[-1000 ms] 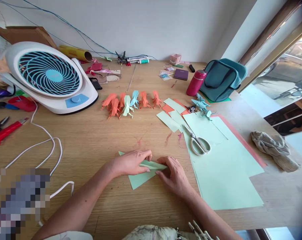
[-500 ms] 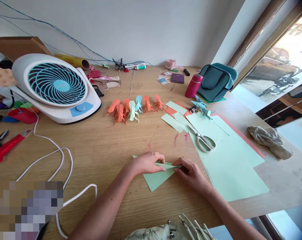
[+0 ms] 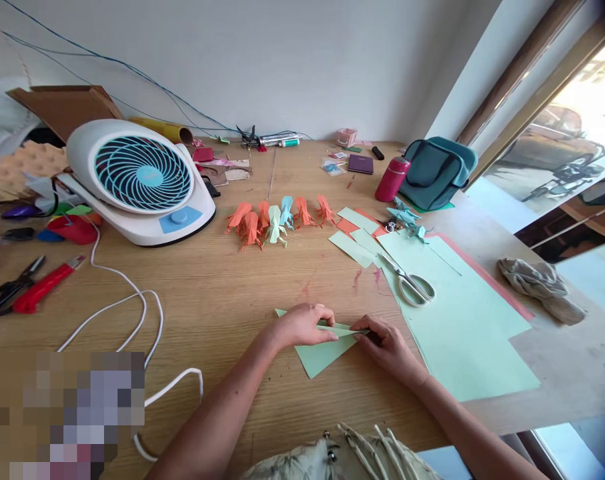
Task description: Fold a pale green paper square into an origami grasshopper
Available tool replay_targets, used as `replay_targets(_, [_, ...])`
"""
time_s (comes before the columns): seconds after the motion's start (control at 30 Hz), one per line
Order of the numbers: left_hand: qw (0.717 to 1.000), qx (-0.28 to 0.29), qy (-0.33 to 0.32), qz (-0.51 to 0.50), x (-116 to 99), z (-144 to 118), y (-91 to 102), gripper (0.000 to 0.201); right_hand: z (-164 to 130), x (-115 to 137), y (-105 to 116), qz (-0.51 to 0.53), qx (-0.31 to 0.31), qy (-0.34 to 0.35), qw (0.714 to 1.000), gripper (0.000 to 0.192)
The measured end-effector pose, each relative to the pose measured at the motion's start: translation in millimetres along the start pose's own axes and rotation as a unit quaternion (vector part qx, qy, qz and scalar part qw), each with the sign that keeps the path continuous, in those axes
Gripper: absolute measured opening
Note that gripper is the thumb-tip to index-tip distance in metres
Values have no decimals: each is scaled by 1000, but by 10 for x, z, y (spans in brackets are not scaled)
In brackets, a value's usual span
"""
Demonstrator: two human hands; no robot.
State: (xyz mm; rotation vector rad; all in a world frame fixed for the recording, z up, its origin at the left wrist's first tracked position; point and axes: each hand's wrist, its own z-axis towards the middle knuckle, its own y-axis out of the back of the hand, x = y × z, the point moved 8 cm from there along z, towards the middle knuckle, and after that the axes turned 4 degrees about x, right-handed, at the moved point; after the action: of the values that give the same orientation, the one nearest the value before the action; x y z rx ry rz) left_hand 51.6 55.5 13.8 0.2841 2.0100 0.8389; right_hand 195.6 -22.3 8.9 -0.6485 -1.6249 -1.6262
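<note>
A pale green sheet of paper, partly folded, lies on the wooden table close to me. My left hand presses flat on its left part, fingers over a raised fold. My right hand pinches the paper's right corner at the fold's end. Both hands touch the same sheet, and part of it is hidden under them.
Large green sheets with scissors on top lie to the right. A row of orange, green and blue origami figures stands behind. A white fan and its cord are at left, with red cutters. A teal bag, red bottle and rag sit right.
The view has shifted left and down over the second. Both hands stay on the green paper; the right hand has drawn slightly along the fold's right end.
</note>
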Motion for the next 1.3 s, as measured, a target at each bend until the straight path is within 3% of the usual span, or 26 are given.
replay_targets(0.33, [1000, -6, 5, -27, 11, -71, 21, 16, 9, 77, 20, 25, -2, 33, 999, 8])
replay_targets(0.7, [998, -47, -11, -30, -39, -151, 7, 14, -26, -7, 7, 81, -25, -29, 996, 8])
replay_targets(0.87, [996, -81, -12, -20, -84, -266, 131, 14, 116, 30, 1, 128, -31, -52, 990, 15])
replay_targets(1.07, [998, 17, 52, 35, -22, -147, 355, 21, 504, 125, 81, 151, -24, -14, 988, 11])
replay_targets(1.2, [997, 34, 58, 35, 15, 123, 571, 22, 684, -28, 68, 176, -44, -19, 983, 16])
replay_targets(1.3, [997, 53, 37, 31, 7, 337, 621, 21, 701, -187, 33, 195, -60, -32, 978, 22])
